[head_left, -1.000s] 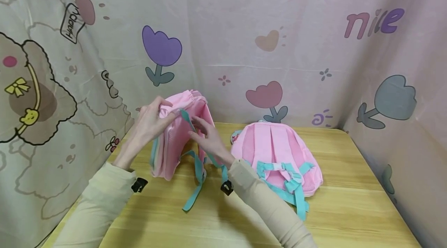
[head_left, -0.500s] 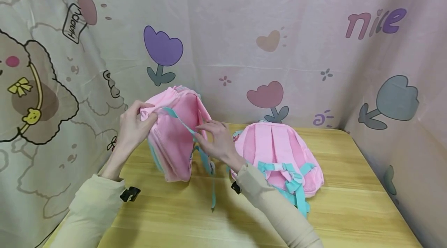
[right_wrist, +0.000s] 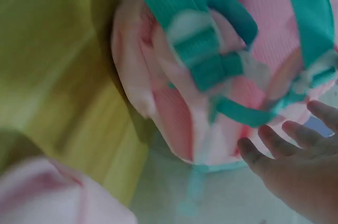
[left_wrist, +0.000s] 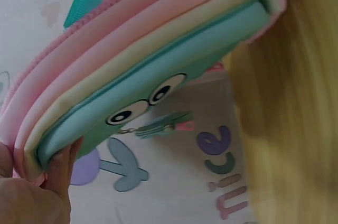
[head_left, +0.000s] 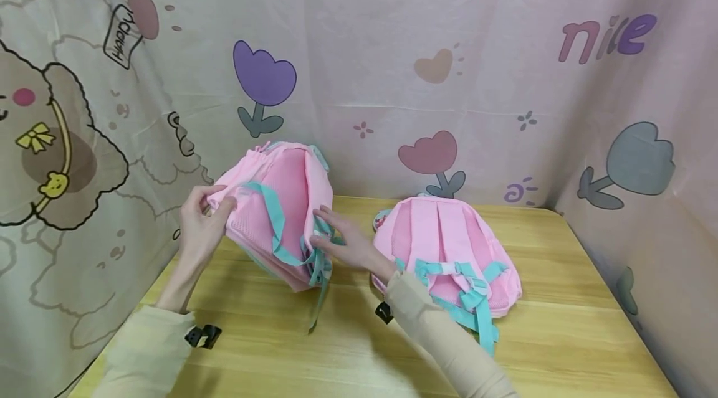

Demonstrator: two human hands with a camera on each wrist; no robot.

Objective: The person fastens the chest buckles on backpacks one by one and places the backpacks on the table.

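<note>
A pink backpack (head_left: 294, 180) is tilted on the left of the table, its back panel and teal straps (head_left: 273, 211) towards me. My left hand (head_left: 201, 220) pinches its left corner between thumb and fingers. In the left wrist view, the bag's teal front (left_wrist: 211, 49) shows cartoon eyes, and a small charm (left_wrist: 163, 125) dangles beside it. My right hand (head_left: 350, 242) is at the bag's right side with its fingers extended, fingertips right at the shoulder strap. The right wrist view shows these spread fingers beside the teal webbing (right_wrist: 311, 18) and its pale buckles.
A second pink backpack (head_left: 423, 223) with teal straps lies on the wooden table (head_left: 572, 298), close to my right forearm. Behind the table hangs a printed curtain (head_left: 348, 55), which also runs along both sides. A black clip (head_left: 203, 337) is at my left cuff.
The backpack has turned and tilted, bringing its back panel and straps into view. My left hand has moved left and down with its corner. The right hand has let go of the teal strap.
</note>
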